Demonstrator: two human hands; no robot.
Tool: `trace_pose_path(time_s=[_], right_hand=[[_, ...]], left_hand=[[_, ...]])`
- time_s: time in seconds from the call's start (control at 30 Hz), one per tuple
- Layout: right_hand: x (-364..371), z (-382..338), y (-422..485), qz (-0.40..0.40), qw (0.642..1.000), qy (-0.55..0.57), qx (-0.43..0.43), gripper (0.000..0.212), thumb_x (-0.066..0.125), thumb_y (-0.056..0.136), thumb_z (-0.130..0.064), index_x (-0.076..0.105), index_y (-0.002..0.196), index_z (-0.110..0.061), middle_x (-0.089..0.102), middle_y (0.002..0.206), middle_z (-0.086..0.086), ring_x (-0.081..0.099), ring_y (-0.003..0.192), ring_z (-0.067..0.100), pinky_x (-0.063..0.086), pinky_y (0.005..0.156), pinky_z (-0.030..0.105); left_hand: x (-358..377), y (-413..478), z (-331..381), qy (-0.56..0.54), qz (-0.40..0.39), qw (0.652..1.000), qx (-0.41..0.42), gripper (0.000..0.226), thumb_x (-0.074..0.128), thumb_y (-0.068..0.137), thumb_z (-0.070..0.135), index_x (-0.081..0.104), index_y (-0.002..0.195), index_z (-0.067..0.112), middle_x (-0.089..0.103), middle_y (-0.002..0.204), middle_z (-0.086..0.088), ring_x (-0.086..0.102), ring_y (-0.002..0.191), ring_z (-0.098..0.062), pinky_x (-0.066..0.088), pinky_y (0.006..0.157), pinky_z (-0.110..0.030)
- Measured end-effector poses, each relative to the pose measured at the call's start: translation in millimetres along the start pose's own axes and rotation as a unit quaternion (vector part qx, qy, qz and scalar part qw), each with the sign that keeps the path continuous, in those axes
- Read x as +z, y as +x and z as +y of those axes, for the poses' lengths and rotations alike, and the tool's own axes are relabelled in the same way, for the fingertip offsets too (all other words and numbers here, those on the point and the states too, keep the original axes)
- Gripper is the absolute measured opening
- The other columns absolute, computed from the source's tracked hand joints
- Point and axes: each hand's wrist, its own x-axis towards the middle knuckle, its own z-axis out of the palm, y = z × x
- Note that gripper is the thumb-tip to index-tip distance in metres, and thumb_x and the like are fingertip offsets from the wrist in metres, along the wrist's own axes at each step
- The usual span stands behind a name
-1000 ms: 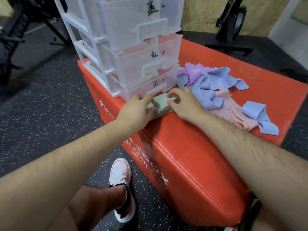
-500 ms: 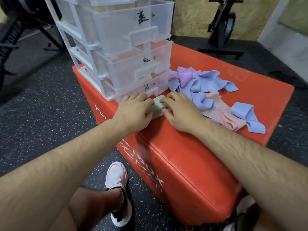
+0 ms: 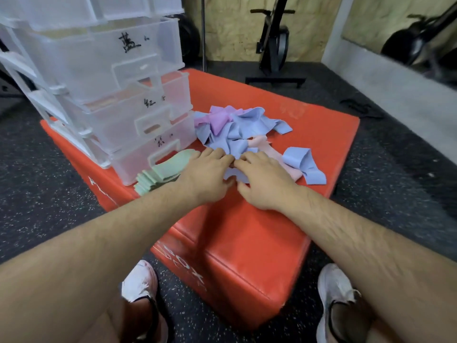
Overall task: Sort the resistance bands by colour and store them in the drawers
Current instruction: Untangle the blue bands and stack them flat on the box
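- Both hands are now working further right than a moment ago: they have left the stack of pale green flat rubber resistance bands [image 3: 163, 169] and are meeting at the near edge of the loose pile.
- At far left, a clear plastic drawer unit [image 3: 103, 78] is standing on a red padded box [image 3: 247, 243]. Each drawer front is carrying a handwritten black mark.
- Next, the green stack is lying folded on the box, touching the front of the bottom drawer [image 3: 138, 162] and sitting just beside the left wrist.
- Moving right, the left hand [image 3: 205, 174] is lying palm down with fingers curled, pinching a light blue band [image 3: 235, 175] between thumb and fingertips.
- Just beside it, the right hand [image 3: 262, 181] is gripping the same band in the same way, its fingertips almost touching those of the left.
- Behind the hands, a tangled pile of blue rubber bands [image 3: 237, 129] is spreading across the box top, with a purple band [image 3: 217, 120] lying on its far left.
- Further right, a looped blue band [image 3: 304, 162] is resting on a pale pink band [image 3: 291, 169], near the right edge of the box.
- Beyond the box, a black exercise machine [image 3: 274, 45] is standing on dark speckled flooring.
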Motion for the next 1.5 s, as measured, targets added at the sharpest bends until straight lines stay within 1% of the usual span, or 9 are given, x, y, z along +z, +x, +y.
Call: trace_pose_path(time_s=[0.13,0.4,0.7,0.8,1.07,1.2,1.3,1.4,1.5], right_hand=[[-16,39,-14,-0.025,0.998,0.000,0.055,0.043,0.058,0.091,-0.035,0.056,0.132,-0.024,0.053,0.132,0.002,0.047,0.119,0.031,0.042,0.095,0.044],[-19,88,-24,-0.069,0.992,0.016,0.101,0.047,0.061,0.091,-0.048,0.054,0.135,-0.032,0.053,0.132,0.000,0.046,0.124,0.026,0.040,0.094,0.037],[-12,76,-5,-0.096,0.994,0.030,0.052,0.047,0.065,0.087,-0.038,0.056,0.133,-0.034,0.055,0.129,0.000,0.048,0.115,0.031,0.046,0.096,0.047],[-7,78,-6,-0.122,0.991,0.024,0.054,0.038,0.065,0.088,-0.037,0.062,0.126,-0.036,0.055,0.126,-0.002,0.047,0.115,0.029,0.045,0.095,0.044],[2,85,0,-0.064,0.990,0.041,0.122,0.012,0.054,0.094,-0.028,0.066,0.093,-0.027,0.064,0.096,-0.001,0.060,0.096,0.023,0.051,0.083,0.041],[-8,92,11,0.034,0.969,0.126,0.211,0.014,0.057,0.090,-0.025,0.060,0.080,-0.016,0.067,0.087,0.006,0.060,0.085,0.028,0.047,0.076,0.040],[-19,95,17,0.079,0.954,0.169,0.233,0.018,0.059,0.090,-0.021,0.066,0.102,-0.010,0.070,0.096,0.011,0.063,0.092,0.033,0.049,0.079,0.040],[-34,87,22,0.121,0.942,0.222,0.220,0.038,0.055,0.092,-0.018,0.061,0.130,-0.020,0.071,0.114,0.005,0.064,0.104,0.026,0.049,0.088,0.033],[-44,76,27,0.147,0.940,0.259,0.166,0.034,0.057,0.092,-0.036,0.063,0.125,-0.035,0.068,0.120,-0.005,0.063,0.106,0.017,0.051,0.091,0.032]], left_hand=[[3,32,33,-0.047,-0.031,0.998,0.029,0.051,0.059,0.087,0.050,0.053,0.130,0.022,0.054,0.125,-0.002,0.050,0.118,-0.029,0.036,0.095,-0.041],[13,59,58,-0.017,-0.131,0.991,0.035,0.060,0.057,0.088,0.055,0.045,0.139,0.026,0.042,0.139,-0.002,0.034,0.133,-0.028,0.031,0.104,-0.045],[24,42,28,-0.022,-0.050,0.998,0.018,0.049,0.054,0.084,0.066,0.060,0.114,0.029,0.054,0.112,0.001,0.052,0.107,-0.026,0.038,0.084,-0.038],[26,44,28,-0.039,-0.073,0.996,0.018,0.055,0.062,0.077,0.069,0.058,0.111,0.027,0.053,0.115,0.002,0.050,0.108,-0.025,0.040,0.089,-0.039],[26,50,27,-0.141,-0.043,0.989,0.024,0.017,0.056,0.092,0.027,0.060,0.083,0.013,0.062,0.090,-0.003,0.060,0.087,-0.029,0.043,0.071,-0.036],[7,64,32,-0.252,0.073,0.964,-0.047,0.025,0.053,0.090,0.032,0.059,0.078,0.011,0.063,0.074,-0.001,0.058,0.073,-0.022,0.043,0.065,-0.034],[-10,78,38,-0.342,0.134,0.925,-0.100,0.016,0.057,0.093,0.025,0.060,0.080,0.016,0.059,0.067,0.008,0.057,0.066,-0.015,0.040,0.061,-0.026],[-26,89,44,-0.426,0.161,0.884,-0.109,0.016,0.056,0.094,0.025,0.062,0.083,0.016,0.060,0.068,0.009,0.054,0.061,-0.008,0.045,0.060,-0.028],[-40,93,48,-0.497,0.185,0.839,-0.118,0.014,0.057,0.094,0.022,0.064,0.083,0.017,0.064,0.076,0.008,0.060,0.070,-0.007,0.055,0.069,-0.034]])
